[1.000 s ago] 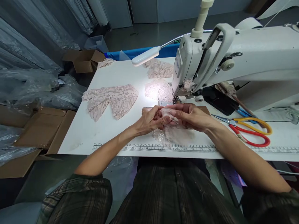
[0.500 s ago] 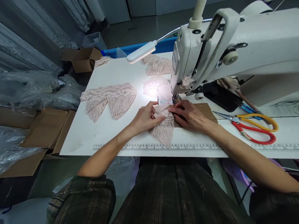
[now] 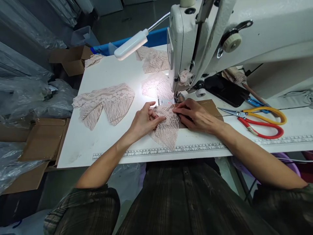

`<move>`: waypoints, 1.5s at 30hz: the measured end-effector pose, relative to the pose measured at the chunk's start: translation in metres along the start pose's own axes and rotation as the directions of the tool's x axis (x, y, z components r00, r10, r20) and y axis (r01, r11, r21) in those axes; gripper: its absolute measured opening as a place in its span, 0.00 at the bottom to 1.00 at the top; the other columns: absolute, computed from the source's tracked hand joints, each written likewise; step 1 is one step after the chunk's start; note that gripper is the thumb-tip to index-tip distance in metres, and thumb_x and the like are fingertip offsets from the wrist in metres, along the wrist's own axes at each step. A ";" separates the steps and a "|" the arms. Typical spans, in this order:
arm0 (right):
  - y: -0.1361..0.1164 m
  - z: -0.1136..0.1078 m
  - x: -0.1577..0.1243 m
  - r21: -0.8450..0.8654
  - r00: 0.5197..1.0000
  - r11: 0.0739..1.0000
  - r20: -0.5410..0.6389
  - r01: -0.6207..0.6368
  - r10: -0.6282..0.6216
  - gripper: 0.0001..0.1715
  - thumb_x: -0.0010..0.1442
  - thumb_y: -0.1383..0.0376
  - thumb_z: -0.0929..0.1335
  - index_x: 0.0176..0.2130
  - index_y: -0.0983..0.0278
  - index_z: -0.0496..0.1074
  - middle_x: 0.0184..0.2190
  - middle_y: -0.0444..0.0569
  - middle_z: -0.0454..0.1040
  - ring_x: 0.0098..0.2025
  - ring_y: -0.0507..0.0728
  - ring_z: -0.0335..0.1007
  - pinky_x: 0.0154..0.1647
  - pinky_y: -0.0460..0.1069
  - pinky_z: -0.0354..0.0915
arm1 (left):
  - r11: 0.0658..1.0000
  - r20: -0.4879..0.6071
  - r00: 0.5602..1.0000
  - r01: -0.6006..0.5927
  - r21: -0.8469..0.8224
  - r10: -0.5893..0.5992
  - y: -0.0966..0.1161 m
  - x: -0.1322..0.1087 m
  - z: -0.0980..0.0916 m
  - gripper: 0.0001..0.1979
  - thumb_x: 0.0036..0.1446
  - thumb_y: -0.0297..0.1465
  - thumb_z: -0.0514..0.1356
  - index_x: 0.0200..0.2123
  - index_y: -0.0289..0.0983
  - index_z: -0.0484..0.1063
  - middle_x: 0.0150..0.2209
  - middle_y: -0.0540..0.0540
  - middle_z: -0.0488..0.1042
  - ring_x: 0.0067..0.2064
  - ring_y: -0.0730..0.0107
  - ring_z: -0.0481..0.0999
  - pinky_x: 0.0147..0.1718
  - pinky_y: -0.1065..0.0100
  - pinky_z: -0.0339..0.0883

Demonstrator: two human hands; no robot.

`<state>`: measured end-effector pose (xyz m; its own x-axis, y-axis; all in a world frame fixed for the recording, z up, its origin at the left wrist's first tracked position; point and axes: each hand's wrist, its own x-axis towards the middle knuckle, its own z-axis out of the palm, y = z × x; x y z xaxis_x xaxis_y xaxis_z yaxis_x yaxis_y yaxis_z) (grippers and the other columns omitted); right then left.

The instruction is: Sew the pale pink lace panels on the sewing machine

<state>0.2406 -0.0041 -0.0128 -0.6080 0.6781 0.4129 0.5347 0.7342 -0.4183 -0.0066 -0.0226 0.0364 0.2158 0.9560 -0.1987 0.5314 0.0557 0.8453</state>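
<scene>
A pale pink lace piece lies on the white table just in front of the sewing machine's presser foot. My left hand pinches its left side between thumb and fingers. At its upper right edge, the fingertips of my right hand are closed on the lace, close to the foot. Under my right hand lies a brown card. Behind the foot, another stretch of lace lies under the lamp light; whether it joins the held piece cannot be seen.
The sewing machine rises at the right, with a lamp beside its head. Scissors and a black phone lie to the right. Another lace piece rests left. A printed ruler runs along the front edge; cardboard boxes stand left.
The whole view has shifted and tilted slightly, so the machine and table appear farther left. Both hands keep their hold on the lace, almost unmoved relative to the presser foot.
</scene>
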 end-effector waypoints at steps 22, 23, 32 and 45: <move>-0.004 -0.002 -0.002 -0.055 0.997 0.998 0.069 -0.032 0.036 0.24 0.68 0.67 0.61 0.59 0.59 0.74 0.50 0.58 0.69 0.53 0.63 0.65 0.59 0.63 0.67 | 0.998 0.045 0.999 0.008 0.062 -0.011 -0.004 0.001 -0.011 0.32 0.56 0.36 0.69 0.61 0.35 0.63 0.29 0.52 0.77 0.25 0.75 0.76 0.24 0.74 0.69; -0.004 -0.004 -0.003 -0.040 0.997 0.999 0.069 -0.031 0.034 0.24 0.68 0.67 0.61 0.59 0.58 0.74 0.50 0.57 0.70 0.53 0.62 0.66 0.58 0.63 0.68 | 0.997 0.043 0.999 0.003 0.073 -0.006 -0.004 0.001 -0.011 0.32 0.56 0.36 0.68 0.61 0.35 0.63 0.30 0.52 0.77 0.26 0.74 0.77 0.24 0.74 0.69; 0.000 -0.016 -0.005 0.021 0.986 0.998 0.152 0.064 -0.067 0.21 0.66 0.66 0.64 0.54 0.53 0.78 0.52 0.55 0.70 0.56 0.62 0.66 0.57 0.64 0.67 | 0.998 0.048 0.999 -0.028 0.057 0.025 -0.005 0.000 -0.011 0.32 0.57 0.36 0.67 0.61 0.34 0.63 0.30 0.51 0.78 0.27 0.72 0.77 0.26 0.71 0.70; -0.008 -0.017 0.008 -0.032 0.982 0.997 0.174 -0.066 0.071 0.24 0.69 0.60 0.63 0.61 0.58 0.72 0.47 0.57 0.70 0.49 0.62 0.69 0.50 0.60 0.70 | 0.993 0.003 0.998 -0.064 0.101 0.064 -0.006 0.001 -0.005 0.29 0.59 0.32 0.64 0.61 0.32 0.63 0.28 0.51 0.78 0.28 0.71 0.77 0.30 0.68 0.71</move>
<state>0.2413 -0.0041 0.0083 -0.6614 0.7122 0.2353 0.5924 0.6884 -0.4185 -0.0135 -0.0205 0.0336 0.2519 0.9567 -0.1457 0.5966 -0.0350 0.8018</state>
